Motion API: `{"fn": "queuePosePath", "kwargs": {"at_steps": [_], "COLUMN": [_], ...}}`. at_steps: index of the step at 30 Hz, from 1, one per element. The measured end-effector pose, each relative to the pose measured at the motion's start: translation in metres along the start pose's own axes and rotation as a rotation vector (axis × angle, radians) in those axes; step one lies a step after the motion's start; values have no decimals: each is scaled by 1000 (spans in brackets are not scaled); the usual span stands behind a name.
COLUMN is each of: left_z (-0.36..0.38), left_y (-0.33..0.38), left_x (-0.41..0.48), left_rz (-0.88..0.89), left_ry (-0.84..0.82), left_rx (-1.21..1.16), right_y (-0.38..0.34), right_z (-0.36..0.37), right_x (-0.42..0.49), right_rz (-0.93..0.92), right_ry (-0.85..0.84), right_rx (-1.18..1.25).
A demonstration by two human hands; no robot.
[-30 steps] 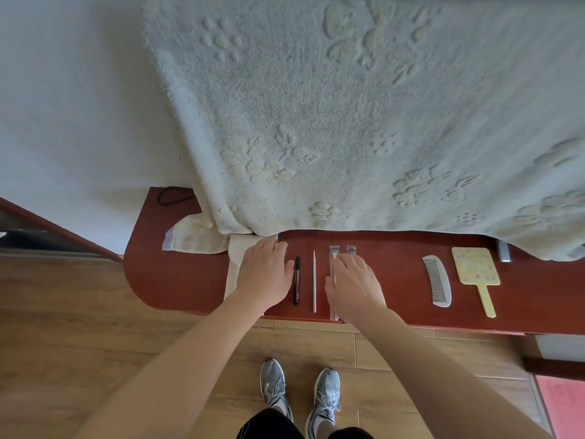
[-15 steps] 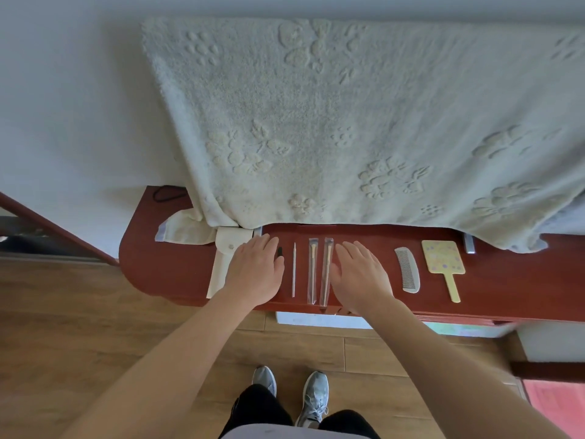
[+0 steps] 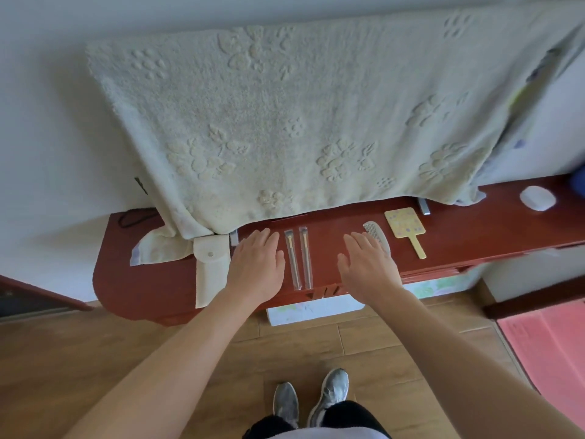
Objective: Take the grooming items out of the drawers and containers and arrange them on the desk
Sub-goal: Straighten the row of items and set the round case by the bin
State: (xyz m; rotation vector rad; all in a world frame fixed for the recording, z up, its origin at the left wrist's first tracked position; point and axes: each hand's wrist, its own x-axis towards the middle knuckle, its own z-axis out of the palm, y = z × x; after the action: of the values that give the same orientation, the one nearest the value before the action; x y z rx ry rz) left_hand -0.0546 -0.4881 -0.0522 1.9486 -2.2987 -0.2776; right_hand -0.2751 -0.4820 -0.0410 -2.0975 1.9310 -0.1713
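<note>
Head view: left hand (image 3: 256,267) and right hand (image 3: 367,267) flat and empty over the red desk (image 3: 142,280).
Just left of the left hand lies a cream pouch (image 3: 211,270); between the hands, two sleeved brushes (image 3: 299,261) lie side by side; the right hand's spread fingers cover the comb (image 3: 378,237) at its near end, with the hand mirror (image 3: 405,228) just to its right.

The right hand (image 3: 367,264) covers part of the comb (image 3: 380,237). The towel (image 3: 300,122) hides the desk (image 3: 152,280) behind. The blue thing (image 3: 580,185) is cut off at the right edge.

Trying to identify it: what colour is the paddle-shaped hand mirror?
The paddle-shaped hand mirror: pale yellow with purplish dots; best in head view.
</note>
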Motion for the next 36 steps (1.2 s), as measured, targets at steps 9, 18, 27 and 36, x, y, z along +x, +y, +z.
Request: {"fn": "queuePosePath", "kwargs": {"at_steps": [9,18,27,36], "left_z": [0,11,22,42], "left_y": [58,154,236,303], "left_x": [3,5,28,97], "left_rz": [116,156,292,496], "left_ry": [14,-1,21,-15], "left_rx": [15,12,-21,-40], "right_y": [53,139,217,285], "right_z": [-23,-64,-93,-105], "right_x": [-38,-79,-108,-102], "right_rz": [82,148,285,453], "right_ry": [121,148,201,245], "right_rx": [-3,-37,-47,-78]}}
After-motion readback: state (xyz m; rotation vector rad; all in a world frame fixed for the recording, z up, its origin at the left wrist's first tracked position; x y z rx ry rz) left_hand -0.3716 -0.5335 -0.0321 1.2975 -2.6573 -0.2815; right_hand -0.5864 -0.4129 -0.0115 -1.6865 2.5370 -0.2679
